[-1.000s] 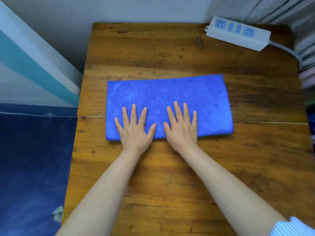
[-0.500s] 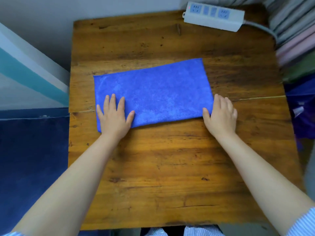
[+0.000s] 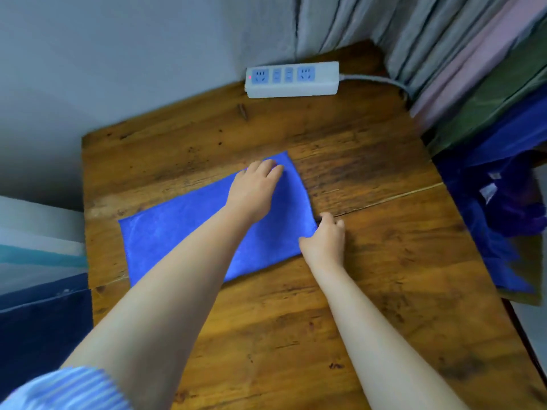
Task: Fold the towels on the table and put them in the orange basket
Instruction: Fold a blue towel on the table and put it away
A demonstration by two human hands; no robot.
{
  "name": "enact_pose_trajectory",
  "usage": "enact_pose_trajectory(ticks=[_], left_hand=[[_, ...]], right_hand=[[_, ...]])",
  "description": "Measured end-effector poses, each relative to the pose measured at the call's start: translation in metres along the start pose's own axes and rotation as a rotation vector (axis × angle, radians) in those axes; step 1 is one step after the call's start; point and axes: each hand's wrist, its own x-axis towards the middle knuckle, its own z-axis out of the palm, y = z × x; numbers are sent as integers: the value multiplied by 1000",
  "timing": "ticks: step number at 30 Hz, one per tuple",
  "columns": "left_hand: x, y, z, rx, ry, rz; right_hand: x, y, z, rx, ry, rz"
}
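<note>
A blue towel, folded into a long rectangle, lies slanted across the wooden table. My left hand reaches over it to its far right corner, and the fingertips curl down onto the cloth at that corner. My right hand is at the near right corner, with its fingers curled and pinching the towel's edge. My left forearm covers the towel's middle. No orange basket is in view.
A white power strip with a grey cord lies at the table's far edge. Grey curtains hang behind it. Dark blue fabric is piled off the table's right side. A wall stands to the left.
My left hand left the towel's near left end and crossed to its far right corner. My right hand closed on the near right corner. The camera turned, so the table looks slanted.
</note>
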Motion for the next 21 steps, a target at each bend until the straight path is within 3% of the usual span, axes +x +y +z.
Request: enact_pose_trajectory(ticks=[4, 15, 21], left_hand=[[32, 10, -1, 130, -119, 150], [90, 9, -28, 260, -254, 267], [97, -1, -44, 335, -207, 227]], right_hand=[[20, 0, -14, 66, -75, 31], [79, -10, -63, -252, -278, -96], [85, -32, -79, -362, -146, -219]])
